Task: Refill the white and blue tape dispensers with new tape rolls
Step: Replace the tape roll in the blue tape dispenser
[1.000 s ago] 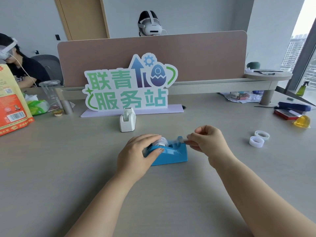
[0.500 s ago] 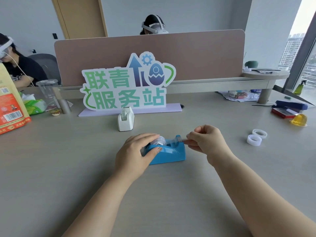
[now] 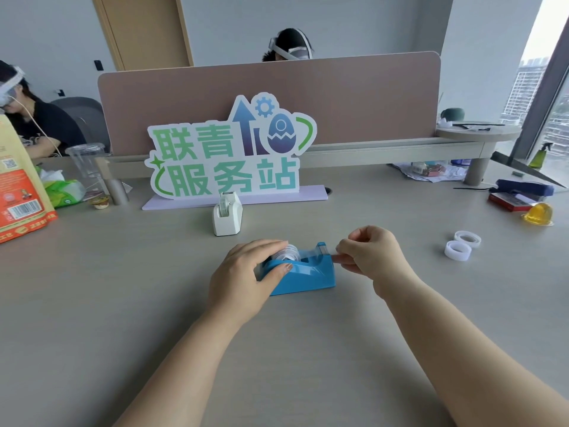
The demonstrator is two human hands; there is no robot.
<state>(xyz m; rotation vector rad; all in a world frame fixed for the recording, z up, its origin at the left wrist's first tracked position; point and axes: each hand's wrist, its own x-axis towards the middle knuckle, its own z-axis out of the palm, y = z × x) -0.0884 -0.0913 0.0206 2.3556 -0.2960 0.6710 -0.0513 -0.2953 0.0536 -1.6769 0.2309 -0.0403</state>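
The blue tape dispenser (image 3: 308, 274) sits on the desk in front of me with a clear tape roll (image 3: 291, 252) seated in it. My left hand (image 3: 246, 275) grips the dispenser's left end, fingers over the roll. A strip of tape runs from the roll over the cutter at the right end, where my right hand (image 3: 369, 251) pinches the strip's free end. The white tape dispenser (image 3: 227, 215) stands upright behind, a roll inside it. Two white tape rolls (image 3: 462, 245) lie flat on the desk to the right.
A green and blue sign (image 3: 231, 155) stands before a pink divider (image 3: 277, 94). An orange bag (image 3: 21, 192), a plastic cup (image 3: 86, 158) and wipes (image 3: 63, 189) are at left. A blue stapler (image 3: 523, 189), red box (image 3: 508, 201) and yellow jelly cup (image 3: 538, 214) are at right. People sit beyond.
My hands keep their hold on the dispenser and the tape end. My view has shifted slightly; the person behind the divider has moved right.
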